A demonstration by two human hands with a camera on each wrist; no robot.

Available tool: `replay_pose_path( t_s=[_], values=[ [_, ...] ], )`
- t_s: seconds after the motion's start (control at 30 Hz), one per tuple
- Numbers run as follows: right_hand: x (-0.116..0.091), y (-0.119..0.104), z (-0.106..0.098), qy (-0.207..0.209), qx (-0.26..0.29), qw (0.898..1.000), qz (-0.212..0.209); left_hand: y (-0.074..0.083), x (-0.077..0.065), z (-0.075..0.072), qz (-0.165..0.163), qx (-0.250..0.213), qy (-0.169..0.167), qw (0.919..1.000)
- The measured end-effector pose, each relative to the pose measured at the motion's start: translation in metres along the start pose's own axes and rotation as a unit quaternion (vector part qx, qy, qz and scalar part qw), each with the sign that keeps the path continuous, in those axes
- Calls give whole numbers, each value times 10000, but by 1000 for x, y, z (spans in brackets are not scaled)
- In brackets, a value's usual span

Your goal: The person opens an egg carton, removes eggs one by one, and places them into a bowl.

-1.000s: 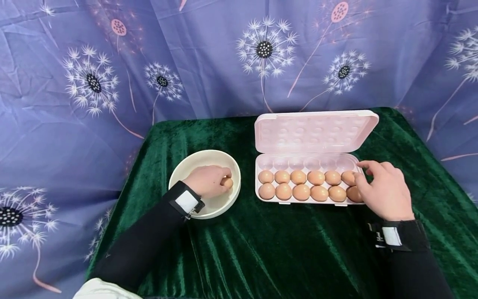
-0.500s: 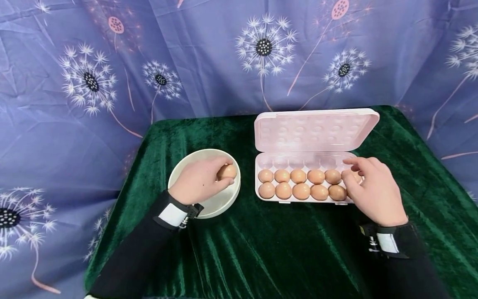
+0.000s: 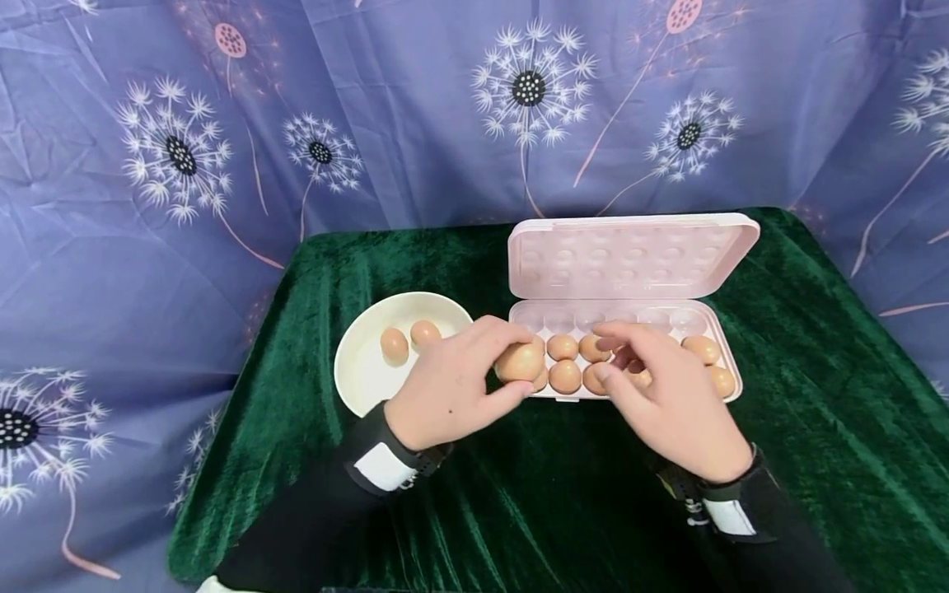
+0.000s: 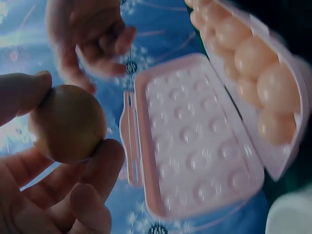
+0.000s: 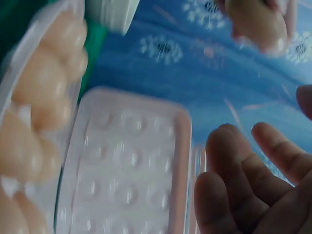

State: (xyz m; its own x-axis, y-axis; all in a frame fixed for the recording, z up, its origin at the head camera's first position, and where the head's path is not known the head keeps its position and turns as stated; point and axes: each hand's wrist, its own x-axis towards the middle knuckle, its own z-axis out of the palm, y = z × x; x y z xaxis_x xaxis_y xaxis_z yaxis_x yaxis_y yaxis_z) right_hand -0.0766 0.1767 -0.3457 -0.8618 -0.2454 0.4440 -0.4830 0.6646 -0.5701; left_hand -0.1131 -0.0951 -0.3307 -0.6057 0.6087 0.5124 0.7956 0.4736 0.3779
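Note:
Between thumb and fingers my left hand (image 3: 455, 387) pinches a brown egg (image 3: 521, 361), held up at the left end of the pink egg carton (image 3: 730, 350). In the left wrist view that egg (image 4: 68, 124) sits in the fingertips. My right hand (image 3: 670, 395) hovers over the carton's right half, its fingers bent loosely with nothing between them. It covers several eggs there. Two rows of brown eggs fill the carton's front, and the back row of cups holds none. Two more eggs, one being this egg (image 3: 395, 345), lie in the cream bowl (image 3: 363, 387).
The carton's lid (image 3: 630, 259) stands raised behind its base. Bowl and carton rest on a dark green velvet cloth (image 3: 563, 511). A purple curtain (image 3: 415, 107) with dandelion prints hangs behind the table.
My left hand has lifted the egg out of the bowl and carried it right, uncovering two eggs there. My right hand has moved left over the carton towards it.

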Motion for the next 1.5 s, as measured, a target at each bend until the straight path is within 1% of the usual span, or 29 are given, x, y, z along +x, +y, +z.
replay_pose_path(
  t_s=[0.07,0.2,0.37,0.6,0.7,0.77,0.87,0.97,1.07,1.17,1.3,1.4,1.43,1.5],
  values=[
    [1,-5,7,-154,134,9998,-72,6,1,7,82,-58,50,9999],
    [0,-10,21,-409,371,9984,-131,14,3,18,220,38,116,9997],
    [-2,-15,29,-527,447,9975,-112,17,2,27,300,243,-12,9993],
    [-1,-16,34,-566,430,9969,-329,15,1,32,537,623,-46,9966],
    [2,-13,34,-666,417,9964,-316,13,1,30,526,688,-134,9962],
    [4,-9,33,-726,345,9965,-227,11,1,29,437,690,-241,9964],
    [8,5,29,-702,63,9975,42,4,0,25,263,734,-377,9962],
    [9,26,22,-639,-220,9968,420,-6,-2,18,-3,883,-507,9948],
    [7,49,13,-598,-377,9944,782,-18,-6,7,-351,1005,-770,9913],
    [3,70,0,-646,-556,9886,1242,-31,-11,-6,-772,1171,-1023,9848],
    [2,96,-21,-719,-877,9760,1861,-50,-15,-25,-1043,1354,-1127,9788],
    [3,116,-34,-875,-1093,9668,2137,-67,-17,-39,-1233,1421,-1241,9743],
    [4,123,-37,-987,-1168,9638,2185,-72,-17,-42,-1366,1425,-1323,9714],
    [5,133,-42,-1199,-1316,9578,2254,-83,-19,-49,-1640,1530,-1530,9624]
  ],
)
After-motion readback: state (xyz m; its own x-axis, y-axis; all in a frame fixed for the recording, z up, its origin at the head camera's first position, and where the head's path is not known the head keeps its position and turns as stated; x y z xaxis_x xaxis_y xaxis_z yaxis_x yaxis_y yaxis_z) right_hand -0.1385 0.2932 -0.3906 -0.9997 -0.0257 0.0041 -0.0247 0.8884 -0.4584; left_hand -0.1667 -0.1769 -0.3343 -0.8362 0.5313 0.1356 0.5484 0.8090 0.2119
